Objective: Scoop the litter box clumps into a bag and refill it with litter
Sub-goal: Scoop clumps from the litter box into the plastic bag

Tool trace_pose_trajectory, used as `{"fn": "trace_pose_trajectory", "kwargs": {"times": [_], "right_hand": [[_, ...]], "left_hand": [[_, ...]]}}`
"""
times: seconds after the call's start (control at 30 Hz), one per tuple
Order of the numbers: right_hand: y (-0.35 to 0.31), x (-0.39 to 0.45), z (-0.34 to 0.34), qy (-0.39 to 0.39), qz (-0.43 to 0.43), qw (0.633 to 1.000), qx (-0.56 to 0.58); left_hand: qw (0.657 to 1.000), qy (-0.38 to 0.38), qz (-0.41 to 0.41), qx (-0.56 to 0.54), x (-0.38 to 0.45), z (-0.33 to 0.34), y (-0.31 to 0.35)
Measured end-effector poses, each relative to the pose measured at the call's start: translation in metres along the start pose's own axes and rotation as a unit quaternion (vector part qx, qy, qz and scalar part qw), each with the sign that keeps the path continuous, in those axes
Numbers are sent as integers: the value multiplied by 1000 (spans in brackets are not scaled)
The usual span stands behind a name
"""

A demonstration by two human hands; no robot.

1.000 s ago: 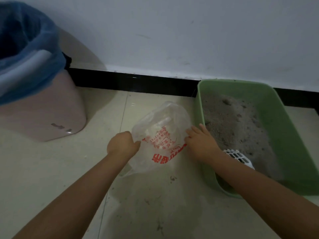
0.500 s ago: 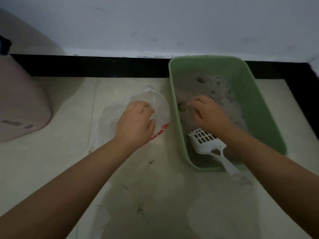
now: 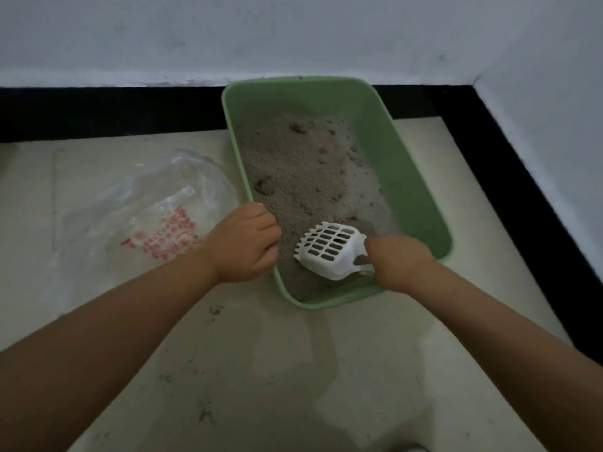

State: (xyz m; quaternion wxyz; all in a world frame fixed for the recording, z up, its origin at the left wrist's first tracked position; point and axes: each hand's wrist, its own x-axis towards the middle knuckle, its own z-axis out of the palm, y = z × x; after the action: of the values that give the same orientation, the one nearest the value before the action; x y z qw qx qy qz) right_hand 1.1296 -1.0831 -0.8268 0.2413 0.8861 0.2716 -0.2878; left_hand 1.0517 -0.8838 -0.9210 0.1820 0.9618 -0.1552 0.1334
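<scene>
Pale, smooth floor tiles (image 3: 293,370) are meeting a black skirting band (image 3: 114,109) under a matte white wall (image 3: 293,34), with a second wall closing the corner at right. Scuffs and specks of grit are showing on the floor near the bottom centre.

A green plastic litter box (image 3: 421,197), rectangular with rounded corners and a rolled rim, is sitting on the floor with its far short end against the skirting. Its long axis is running from the near edge away toward the wall, tilted slightly to the left at the far end. Grey granular litter (image 3: 293,164) is filling it unevenly, with several darker clumps (image 3: 297,127) lying toward the far end and along the left side.

A white moulded plastic scoop (image 3: 329,247), slotted with rows of rectangular holes and toothed along its front edge, is resting in the near end of the litter box. Its head is pointing left and away; its handle is running back to the right.

The right hand (image 3: 403,262) is gripping the scoop handle, fingers wrapped closed around it. The left hand (image 3: 244,241) is lying over the left rim of the litter box, fingers curled down on the inner side; whether they are clasping the rim cannot be told.

A clear, crinkled plastic bag (image 3: 143,207) is lying flat on the floor just left of the litter box, printed in red characters too blurred to read.
</scene>
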Motion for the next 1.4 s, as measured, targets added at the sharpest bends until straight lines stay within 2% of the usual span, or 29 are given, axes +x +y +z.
{"fn": "trace_pose_trajectory", "kwargs": {"times": [0.13,0.2,0.3,0.37,0.57,0.63,0.83,1.0,1.23,1.4], "right_hand": [[21,-10,-19,0,46,998,-31],[38,-12,-31,-28,59,998,5],[65,-6,-35,-33,89,988,120],[75,0,-31,-31,115,984,132],[77,10,-9,-123,93,977,145],[80,13,-11,-131,77,978,142],[81,28,10,-97,17,972,213],[51,51,21,-40,-21,948,315],[7,86,33,74,-49,932,353],[7,91,36,100,-65,916,384]], "left_hand": [[999,34,12,10,6,6,-3],[999,48,14,18,6,8,-5],[997,71,14,21,6,13,-4],[996,84,12,22,8,15,-4],[996,81,-4,33,6,18,-1],[996,82,-9,35,6,18,0],[994,96,-19,39,7,20,4],[994,98,-25,45,9,20,5],[996,83,-28,35,8,20,5],[996,74,-35,44,7,18,6]]}}
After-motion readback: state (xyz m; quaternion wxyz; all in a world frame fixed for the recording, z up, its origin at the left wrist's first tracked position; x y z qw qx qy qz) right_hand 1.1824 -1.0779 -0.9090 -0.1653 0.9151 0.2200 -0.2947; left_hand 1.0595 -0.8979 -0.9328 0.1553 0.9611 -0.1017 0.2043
